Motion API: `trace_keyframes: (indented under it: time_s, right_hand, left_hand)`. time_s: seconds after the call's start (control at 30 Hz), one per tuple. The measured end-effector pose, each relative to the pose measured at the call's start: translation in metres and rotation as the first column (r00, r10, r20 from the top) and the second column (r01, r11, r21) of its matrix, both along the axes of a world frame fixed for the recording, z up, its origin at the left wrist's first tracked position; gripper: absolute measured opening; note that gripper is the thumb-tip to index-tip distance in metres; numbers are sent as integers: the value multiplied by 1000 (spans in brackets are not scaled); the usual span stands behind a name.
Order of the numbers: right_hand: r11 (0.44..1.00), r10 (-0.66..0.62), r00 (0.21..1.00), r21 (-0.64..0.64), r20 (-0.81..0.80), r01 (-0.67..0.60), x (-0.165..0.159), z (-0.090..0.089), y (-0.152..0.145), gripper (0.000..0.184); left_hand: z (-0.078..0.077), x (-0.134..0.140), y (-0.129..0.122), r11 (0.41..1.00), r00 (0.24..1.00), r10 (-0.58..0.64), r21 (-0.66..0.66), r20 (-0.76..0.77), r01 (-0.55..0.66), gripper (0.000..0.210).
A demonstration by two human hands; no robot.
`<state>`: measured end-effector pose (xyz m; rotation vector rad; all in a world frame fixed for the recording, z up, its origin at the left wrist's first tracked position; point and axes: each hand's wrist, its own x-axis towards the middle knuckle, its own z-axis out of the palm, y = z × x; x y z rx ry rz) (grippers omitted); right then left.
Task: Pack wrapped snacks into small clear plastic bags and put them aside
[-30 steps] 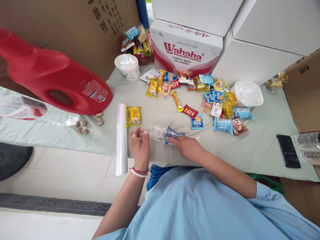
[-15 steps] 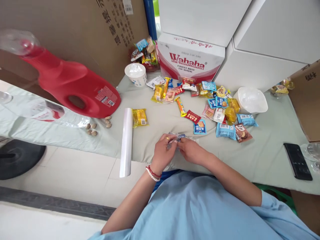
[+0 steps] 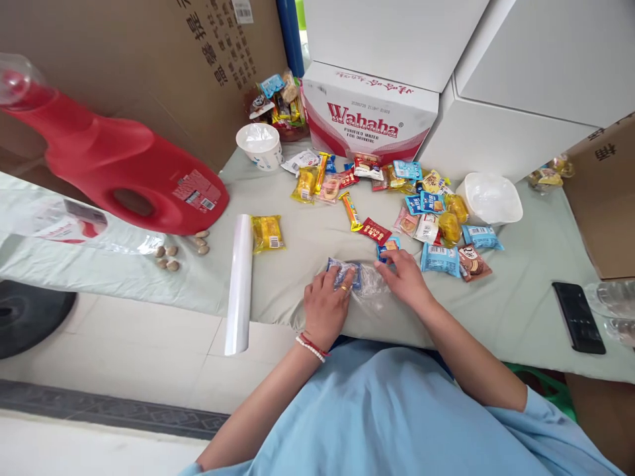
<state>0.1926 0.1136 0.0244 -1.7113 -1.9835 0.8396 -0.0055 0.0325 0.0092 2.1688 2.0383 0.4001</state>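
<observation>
My left hand (image 3: 327, 304) lies with fingers stretched over a dark blue snack packet (image 3: 355, 280), which it partly covers. Clear plastic film (image 3: 372, 283) spreads crumpled from that packet toward the right. At the film's right end, my right hand (image 3: 405, 277) hovers or rests lightly, its fingers slightly bent and apart; contact is hard to judge. Just beyond those fingertips is a small blue snack packet (image 3: 389, 246), partly hidden by them. A red snack packet (image 3: 375, 231) lies behind it. Neither hand has anything gripped that I can see.
To the left are a roll of plastic film (image 3: 239, 284), a yellow snack packet (image 3: 268, 234) and a large red jug (image 3: 139, 172). Behind stand a paper cup (image 3: 259, 147), a Wahaha box (image 3: 367, 119) and a white bowl (image 3: 491, 199). A phone (image 3: 578, 317) lies right.
My hands have parted from their pinch together. The right moved right and slightly up, while the left has flattened onto the dark blue packet. The view shifted slightly.
</observation>
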Motion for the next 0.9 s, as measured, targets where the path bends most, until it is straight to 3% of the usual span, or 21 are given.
trace_keyframes:
  time_s: [0.07, 0.13, 0.2, 0.3, 0.37, 0.47, 0.57, 0.67, 0.77, 0.83, 0.9]
  right_hand:
    - [997, 83, 990, -8, 114, -83, 1, -5, -2, 32]
    - [988, 152, 981, -5, 120, -153, 5, -4, -8, 19]
    - [988, 153, 988, 8, 24, -154, 7, 3, -15, 9]
    - [991, 83, 978, -92, -190, -102, -2, 15, -18, 12]
    - [981, 98, 954, -133, -284, -141, -21, 19, -14, 12]
    - [977, 165, 932, -74, -323, -199, -56, 18, -6, 9]
    - [958, 177, 888, -134, -424, -254, -79, 12, -5, 15]
    - [929, 205, 848, -177, -489, -326, -84, 6, -8, 19]
    - [952, 194, 882, -135, -429, -275, -78, 0, -6, 18]
    - [950, 126, 873, -196, -472, -243, -74, -2, -2, 20]
    - [926, 48, 832, -288, -552, -244, -72, -4, 1, 24]
  left_hand:
    - [-2, 4, -1, 1000, 1000, 18, 7, -4, -18, 47]
    - [-3, 7, -1, 999, 999, 39, 24, 13, -39, 46]
    - [-4, 10, -1, 997, 998, 58, 50, 23, -59, 44]
    - [-6, 13, -2, 994, 997, 80, 73, 18, -81, 43]
    - [-7, 14, 0, 997, 998, 53, 60, 39, -55, 40]
    - [-6, 5, 3, 999, 980, -29, 30, 198, 24, 37]
    - [-4, -13, 0, 998, 868, -63, 9, 492, 67, 38]
    - [-3, -30, -12, 998, 673, -40, 1, 738, 57, 43]
    - [-6, -39, -23, 992, 444, 60, -2, 894, -130, 47]
    - [-8, -41, -22, 946, 415, 199, -63, 888, -319, 41]
    - [-10, -41, -14, 898, 513, 363, -145, 778, -415, 38]
